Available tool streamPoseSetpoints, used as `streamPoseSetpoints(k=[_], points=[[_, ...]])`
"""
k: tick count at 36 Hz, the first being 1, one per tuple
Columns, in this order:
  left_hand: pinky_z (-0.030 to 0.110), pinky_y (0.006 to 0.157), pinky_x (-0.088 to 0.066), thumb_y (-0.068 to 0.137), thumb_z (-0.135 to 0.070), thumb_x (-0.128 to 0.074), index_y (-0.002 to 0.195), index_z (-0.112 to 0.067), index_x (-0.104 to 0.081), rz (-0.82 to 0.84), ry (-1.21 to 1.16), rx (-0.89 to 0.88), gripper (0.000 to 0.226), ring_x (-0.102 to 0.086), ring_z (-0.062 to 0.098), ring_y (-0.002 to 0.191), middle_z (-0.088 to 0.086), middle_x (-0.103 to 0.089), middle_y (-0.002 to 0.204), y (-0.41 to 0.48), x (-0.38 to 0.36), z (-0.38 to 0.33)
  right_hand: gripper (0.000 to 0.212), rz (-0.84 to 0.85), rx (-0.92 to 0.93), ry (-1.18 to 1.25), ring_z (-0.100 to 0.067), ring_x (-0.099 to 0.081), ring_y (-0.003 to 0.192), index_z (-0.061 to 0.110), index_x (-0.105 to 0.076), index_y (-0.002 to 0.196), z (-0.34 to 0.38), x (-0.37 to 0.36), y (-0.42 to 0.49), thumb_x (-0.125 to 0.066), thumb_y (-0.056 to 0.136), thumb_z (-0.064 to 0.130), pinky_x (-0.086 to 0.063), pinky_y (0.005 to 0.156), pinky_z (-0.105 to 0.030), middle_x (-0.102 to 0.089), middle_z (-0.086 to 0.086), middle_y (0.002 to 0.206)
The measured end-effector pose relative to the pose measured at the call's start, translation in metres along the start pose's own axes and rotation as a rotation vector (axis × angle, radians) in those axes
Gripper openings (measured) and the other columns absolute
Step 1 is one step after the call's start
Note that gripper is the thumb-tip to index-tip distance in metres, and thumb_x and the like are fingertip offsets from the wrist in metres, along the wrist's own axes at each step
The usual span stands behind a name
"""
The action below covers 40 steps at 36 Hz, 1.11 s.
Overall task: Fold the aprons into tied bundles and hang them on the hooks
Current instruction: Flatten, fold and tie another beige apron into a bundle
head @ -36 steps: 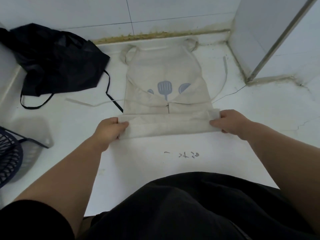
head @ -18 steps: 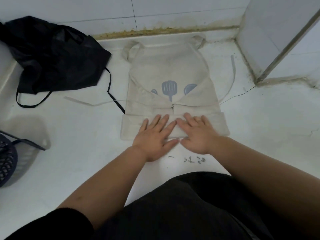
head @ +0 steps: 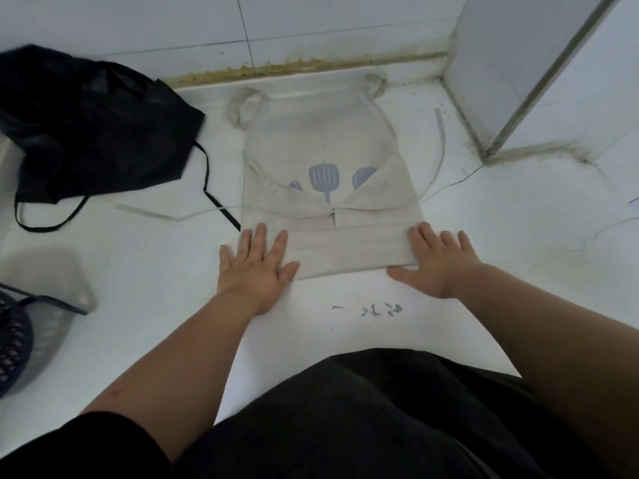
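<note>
Beige apron (head: 328,202) lies flat on a white surface (head: 145,271), its near edge folded up.
The left hand (head: 257,267) and right hand (head: 439,267) press the fold's two ends with straight, spread fingers, gripping nothing, probably to crease the soft, matte cloth. Thin ties trail sideways; a crumpled black apron (head: 93,133) waits to the left.

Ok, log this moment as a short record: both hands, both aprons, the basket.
left hand: flat, fingers straight, pressing the fold's left end
right hand: flat, fingers spread, at the fold's right end
beige apron: spread flat, near edge folded up, spatula print showing
black apron: crumpled heap, left of the beige one, unfolded
basket: dark blue, left edge, partly out of view
</note>
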<state>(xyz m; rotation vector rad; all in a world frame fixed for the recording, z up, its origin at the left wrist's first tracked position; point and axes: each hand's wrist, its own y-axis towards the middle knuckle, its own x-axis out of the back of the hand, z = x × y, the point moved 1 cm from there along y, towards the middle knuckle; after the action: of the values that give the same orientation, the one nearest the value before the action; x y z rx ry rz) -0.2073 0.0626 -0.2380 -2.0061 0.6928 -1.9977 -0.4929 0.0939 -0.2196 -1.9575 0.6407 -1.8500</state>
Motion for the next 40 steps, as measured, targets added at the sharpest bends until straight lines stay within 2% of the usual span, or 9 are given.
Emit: streamPoseSetpoints(k=[6,12,17,21,27,31,33,37,40], points=[[0.047,0.117,0.012,0.088,-0.074,-0.016,0.152,-0.033,0.009,0.038,0.064,-0.168,0.080,0.027,0.023,0.143,-0.001,0.022,0.158,-0.008,0.011,0.002,0.082,-0.099,0.122,-0.110,-0.029,-0.016,0.140,0.020,-0.016,0.147,0.019,0.018,-0.001,-0.032,0.084,0.070,-0.002,0.117,-0.045,-0.018,-0.003,0.152],[0.037,0.116,-0.004,0.072,-0.077,-0.054,0.151,-0.032,-0.010,0.009,0.030,-0.228,0.101,-0.006,0.025,0.141,0.004,-0.009,0.151,-0.012,0.024,0.003,0.084,-0.031,0.146,-0.024,-0.029,-0.028,0.139,0.031,-0.005,0.150,0.033,0.023,0.001,-0.032,0.083,0.075,-0.023,0.114,-0.042,-0.007,-0.005,0.158],[0.047,0.118,0.005,0.075,-0.073,-0.051,0.148,-0.033,-0.022,-0.074,0.116,-0.236,0.089,-0.019,0.020,0.139,-0.002,-0.028,0.143,-0.007,0.028,0.003,0.078,-0.020,0.192,-0.065,-0.028,-0.044,0.126,0.033,-0.021,0.145,0.030,0.037,0.005,-0.028,0.082,0.077,-0.038,0.103,-0.042,-0.031,-0.003,0.147],[0.035,0.111,-0.022,0.082,-0.044,-0.058,0.146,-0.033,-0.033,-0.057,0.076,-0.230,0.069,-0.029,0.020,0.132,-0.004,-0.036,0.141,-0.003,0.038,0.001,0.079,-0.001,0.177,0.051,-0.024,-0.046,0.125,0.033,-0.038,0.140,0.029,0.053,0.008,-0.027,0.078,0.081,-0.039,0.098,-0.038,-0.040,0.002,0.142],[0.019,0.074,-0.041,0.085,-0.013,-0.058,0.102,-0.036,-0.071,0.020,-0.462,-0.098,0.031,-0.058,0.012,0.095,-0.013,-0.066,0.095,0.002,0.063,0.016,0.071,0.108,0.192,0.064,-0.020,-0.043,0.128,0.027,-0.046,0.137,0.021,0.080,0.018,-0.065,0.076,0.059,-0.037,0.103,-0.033,-0.047,0.004,0.139],[0.014,0.071,-0.040,0.085,-0.021,-0.070,0.084,-0.038,-0.070,0.024,-0.894,0.007,0.017,-0.057,-0.002,0.087,-0.017,-0.066,0.089,0.006,0.065,0.030,0.008,0.064,0.249,0.132,-0.021,-0.052,0.086,0.018,-0.059,0.081,0.015,0.094,0.032,-0.061,0.081,0.025,-0.038,0.062,-0.024,-0.056,0.001,0.084],[0.021,0.081,-0.046,0.082,-0.025,-0.074,0.085,-0.033,-0.072,-0.006,-1.064,0.104,0.009,-0.061,0.007,0.094,-0.010,-0.070,0.096,0.008,0.060,0.037,0.017,0.047,0.229,0.246,-0.020,-0.049,0.076,0.017,-0.054,0.067,0.007,0.100,0.041,-0.062,0.082,0.019,-0.033,0.054,-0.023,-0.050,0.002,0.070],[0.023,0.075,-0.048,0.088,-0.022,-0.069,0.083,-0.023,-0.067,-0.129,-1.243,0.243,0.005,-0.062,0.012,0.080,-0.007,-0.067,0.083,0.013,0.047,0.038,0.004,-0.072,0.111,0.577,-0.019,-0.052,0.076,0.011,-0.066,0.080,-0.009,0.106,0.059,-0.067,0.078,0.014,-0.038,0.057,-0.023,-0.057,0.000,0.077],[0.023,0.071,-0.045,0.091,-0.026,-0.064,0.093,-0.017,-0.065,-0.241,-1.194,0.331,0.009,-0.060,0.014,0.081,-0.007,-0.063,0.084,0.022,0.042,0.031,0.019,-0.121,-0.002,0.757,-0.022,-0.054,0.078,0.009,-0.062,0.086,-0.019,0.097,0.070,-0.073,0.075,0.020,-0.043,0.065,-0.028,-0.058,-0.004,0.085]])
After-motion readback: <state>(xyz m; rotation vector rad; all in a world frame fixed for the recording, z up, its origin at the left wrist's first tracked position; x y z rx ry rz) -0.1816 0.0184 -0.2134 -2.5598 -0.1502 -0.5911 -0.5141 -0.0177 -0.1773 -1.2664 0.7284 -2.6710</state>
